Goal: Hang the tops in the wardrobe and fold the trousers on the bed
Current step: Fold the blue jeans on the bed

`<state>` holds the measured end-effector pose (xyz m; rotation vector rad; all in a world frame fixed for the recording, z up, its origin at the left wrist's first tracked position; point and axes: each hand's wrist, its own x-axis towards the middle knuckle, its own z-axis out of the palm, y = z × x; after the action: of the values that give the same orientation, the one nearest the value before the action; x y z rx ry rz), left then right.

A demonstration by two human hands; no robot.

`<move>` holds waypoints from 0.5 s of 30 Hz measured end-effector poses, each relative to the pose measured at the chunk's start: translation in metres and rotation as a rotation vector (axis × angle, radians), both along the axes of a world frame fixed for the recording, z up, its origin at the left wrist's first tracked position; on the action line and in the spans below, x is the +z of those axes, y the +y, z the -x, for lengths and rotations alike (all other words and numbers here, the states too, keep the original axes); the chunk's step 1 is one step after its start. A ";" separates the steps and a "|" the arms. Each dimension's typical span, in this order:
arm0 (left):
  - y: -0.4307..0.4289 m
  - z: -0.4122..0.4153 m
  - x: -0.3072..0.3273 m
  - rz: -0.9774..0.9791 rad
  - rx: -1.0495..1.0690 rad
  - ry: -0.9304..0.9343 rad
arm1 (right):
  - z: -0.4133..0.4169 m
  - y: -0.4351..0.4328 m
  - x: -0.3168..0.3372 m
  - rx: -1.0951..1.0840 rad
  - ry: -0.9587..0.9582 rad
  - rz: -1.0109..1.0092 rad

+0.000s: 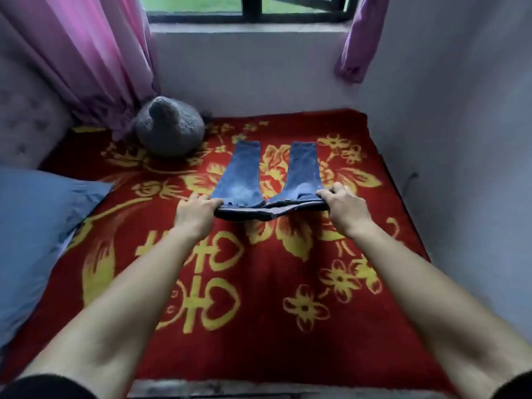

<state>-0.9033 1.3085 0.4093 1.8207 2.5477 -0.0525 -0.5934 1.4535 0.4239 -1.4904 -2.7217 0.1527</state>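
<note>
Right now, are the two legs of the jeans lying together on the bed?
No, the jeans lie with their legs spread apart in a V, red blanket showing between them, while both hands hold the waistband.

Pale lilac-grey walls [449,116] close in at 12 and 3 o'clock. Dark-framed window [253,10] at 12, green outside, daylight dim and cool. Pink curtain [86,53] hangs at 10–11 o'clock, hem reaching blanket; shorter purple curtain [362,38] at 1 o'clock, gathered. Tufted grey headboard [26,122] at 9. Red blanket [259,326] with yellow flowers fills centre. Blue pillow [37,226] at 8–9; grey plush lump [169,126] at 11.
</note>
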 end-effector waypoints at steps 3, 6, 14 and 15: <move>-0.055 -0.027 -0.085 0.191 -0.030 -0.050 | -0.020 -0.051 -0.080 0.032 -0.157 0.197; -0.105 -0.055 -0.139 0.314 -0.074 -0.067 | -0.045 -0.099 -0.138 0.058 -0.276 0.333; -0.178 -0.091 -0.223 0.493 -0.083 -0.009 | -0.080 -0.194 -0.232 0.008 -0.376 0.423; -0.185 -0.093 -0.235 0.510 -0.079 -0.016 | -0.082 -0.203 -0.244 0.006 -0.383 0.418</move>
<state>-0.8101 1.1232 0.1746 1.6960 2.1738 -0.6209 -0.5115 1.2501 0.1795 -1.7698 -3.1410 0.5156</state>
